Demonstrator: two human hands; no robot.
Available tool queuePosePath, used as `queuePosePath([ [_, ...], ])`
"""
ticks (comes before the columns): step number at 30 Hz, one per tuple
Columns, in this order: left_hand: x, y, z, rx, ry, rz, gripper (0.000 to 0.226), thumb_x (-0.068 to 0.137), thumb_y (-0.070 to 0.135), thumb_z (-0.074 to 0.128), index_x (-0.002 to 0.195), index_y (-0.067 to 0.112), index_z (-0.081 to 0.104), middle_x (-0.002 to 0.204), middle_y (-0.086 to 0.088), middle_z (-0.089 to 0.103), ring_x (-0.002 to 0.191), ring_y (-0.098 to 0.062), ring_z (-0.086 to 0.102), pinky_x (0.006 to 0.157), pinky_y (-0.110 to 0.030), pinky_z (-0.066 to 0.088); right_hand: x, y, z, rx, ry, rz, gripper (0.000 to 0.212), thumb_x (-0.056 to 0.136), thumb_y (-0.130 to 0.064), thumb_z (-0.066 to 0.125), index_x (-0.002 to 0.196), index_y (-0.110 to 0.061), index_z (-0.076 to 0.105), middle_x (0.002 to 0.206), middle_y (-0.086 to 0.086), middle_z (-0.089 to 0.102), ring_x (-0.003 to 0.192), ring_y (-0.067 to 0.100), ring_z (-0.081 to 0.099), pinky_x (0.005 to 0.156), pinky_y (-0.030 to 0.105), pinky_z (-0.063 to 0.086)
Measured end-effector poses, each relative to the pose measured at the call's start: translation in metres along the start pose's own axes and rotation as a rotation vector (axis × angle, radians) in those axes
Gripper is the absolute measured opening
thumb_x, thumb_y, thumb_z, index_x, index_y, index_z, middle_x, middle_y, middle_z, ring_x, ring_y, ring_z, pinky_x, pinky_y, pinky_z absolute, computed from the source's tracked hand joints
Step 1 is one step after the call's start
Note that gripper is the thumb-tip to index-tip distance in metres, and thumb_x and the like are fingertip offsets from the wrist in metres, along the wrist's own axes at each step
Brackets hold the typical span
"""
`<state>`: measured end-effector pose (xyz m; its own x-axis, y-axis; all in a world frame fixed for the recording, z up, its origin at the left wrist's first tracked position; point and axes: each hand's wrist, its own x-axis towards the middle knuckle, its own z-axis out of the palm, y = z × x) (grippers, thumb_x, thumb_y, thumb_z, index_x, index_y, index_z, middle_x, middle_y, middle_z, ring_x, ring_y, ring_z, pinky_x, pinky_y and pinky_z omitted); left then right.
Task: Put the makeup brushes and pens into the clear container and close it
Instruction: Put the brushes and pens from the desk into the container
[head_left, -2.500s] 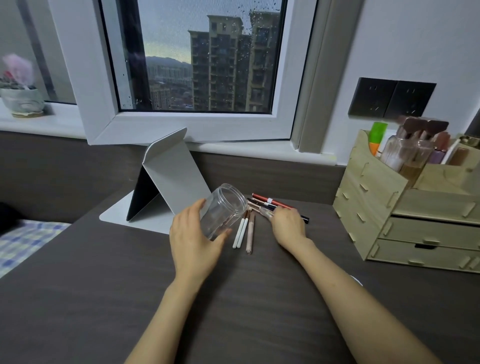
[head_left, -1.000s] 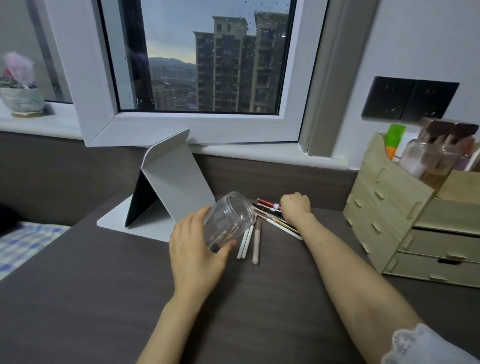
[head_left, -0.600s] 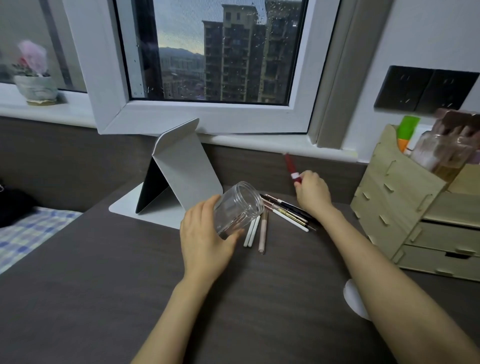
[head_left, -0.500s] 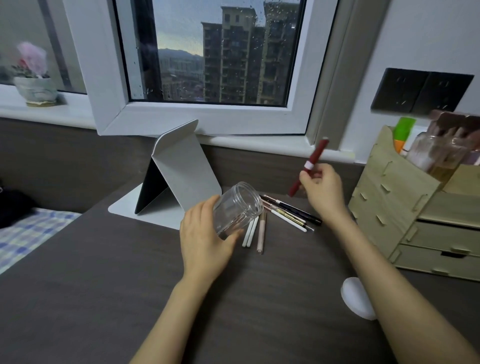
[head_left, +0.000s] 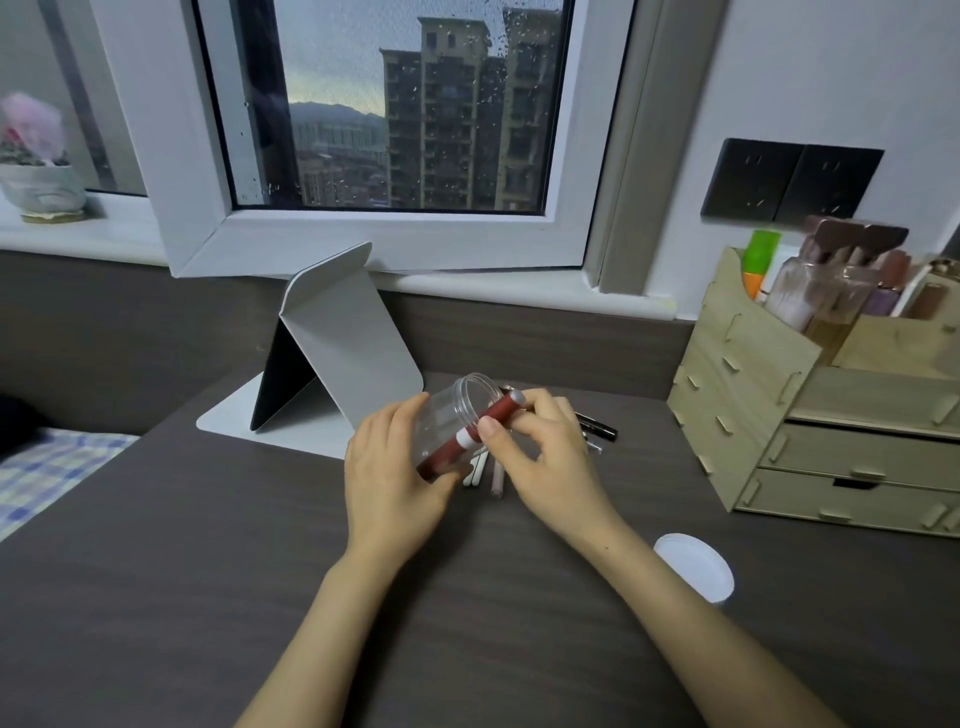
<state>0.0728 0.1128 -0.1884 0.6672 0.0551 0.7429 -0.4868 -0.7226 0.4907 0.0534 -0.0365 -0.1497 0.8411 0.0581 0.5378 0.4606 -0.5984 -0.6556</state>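
My left hand (head_left: 387, 478) grips the clear container (head_left: 445, 413), a lidless plastic jar tilted with its mouth up and to the right. My right hand (head_left: 545, 462) pinches a dark red pen (head_left: 497, 413) with a white band. The pen lies slanted along the jar, its lower end by my left thumb; I cannot tell whether it is inside. Behind my hands, other pens rest on the dark desk (head_left: 208, 571): two white ones (head_left: 475, 469), a pink one (head_left: 497, 480) and a black one (head_left: 597, 428). The jar's white lid (head_left: 693, 567) lies flat at the right.
A wooden drawer organiser (head_left: 779, 415) holding bottles and brushes stands at the right. A folded grey stand (head_left: 337, 353) sits behind the jar, under the window sill. A flower pot (head_left: 41, 187) is on the far-left sill, and checked bedding (head_left: 47, 467) lies left of the desk.
My right hand lifted the red pen out of the pile and brought it down-left to the jar. The jar stays in my left hand. The white lid has come into view.
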Motion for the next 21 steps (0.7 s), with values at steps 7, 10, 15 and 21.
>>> queuePosePath([
  [7, 0.002, -0.005, 0.003, 0.008, 0.041, -0.057, 0.068, 0.054, 0.016, 0.082, 0.115, 0.012, 0.052, 0.105, -0.008, 0.061, 0.096, -0.029, 0.052, 0.081, -0.031, 0.035, 0.019, 0.019, -0.002, 0.495, 0.217, 0.335, 0.027, 0.092, -0.018, 0.054, 0.069, -0.024, 0.067, 0.078, -0.003, 0.065, 0.077, 0.004, 0.059, 0.075, 0.015, 0.045],
  [10, 0.003, -0.007, 0.003, 0.005, 0.066, -0.062, 0.069, 0.054, 0.015, 0.081, 0.116, 0.012, 0.051, 0.105, -0.009, 0.061, 0.096, -0.029, 0.052, 0.081, -0.031, 0.035, 0.034, 0.047, 0.013, 0.109, 0.203, 0.49, 0.01, 0.085, -0.019, 0.059, 0.077, -0.018, 0.065, 0.077, 0.002, 0.065, 0.079, 0.02, 0.062, 0.078, 0.034, 0.051],
  [15, 0.003, -0.007, 0.003, 0.004, 0.066, -0.055, 0.069, 0.054, 0.016, 0.08, 0.115, 0.013, 0.05, 0.104, -0.008, 0.061, 0.096, -0.029, 0.052, 0.081, -0.033, 0.037, 0.045, 0.063, 0.04, -0.335, -0.064, 0.589, 0.039, 0.085, -0.029, 0.06, 0.116, -0.008, 0.05, 0.116, 0.013, 0.066, 0.111, 0.031, 0.06, 0.086, 0.034, 0.047],
  [21, 0.001, -0.005, 0.003, 0.019, 0.043, -0.045, 0.071, 0.053, 0.016, 0.083, 0.116, 0.011, 0.052, 0.106, -0.009, 0.061, 0.096, -0.03, 0.052, 0.081, -0.034, 0.037, 0.054, 0.066, 0.023, -0.491, -0.185, 0.702, 0.024, 0.079, -0.014, 0.061, 0.102, -0.006, 0.061, 0.108, 0.016, 0.067, 0.102, 0.033, 0.064, 0.079, 0.033, 0.05],
])
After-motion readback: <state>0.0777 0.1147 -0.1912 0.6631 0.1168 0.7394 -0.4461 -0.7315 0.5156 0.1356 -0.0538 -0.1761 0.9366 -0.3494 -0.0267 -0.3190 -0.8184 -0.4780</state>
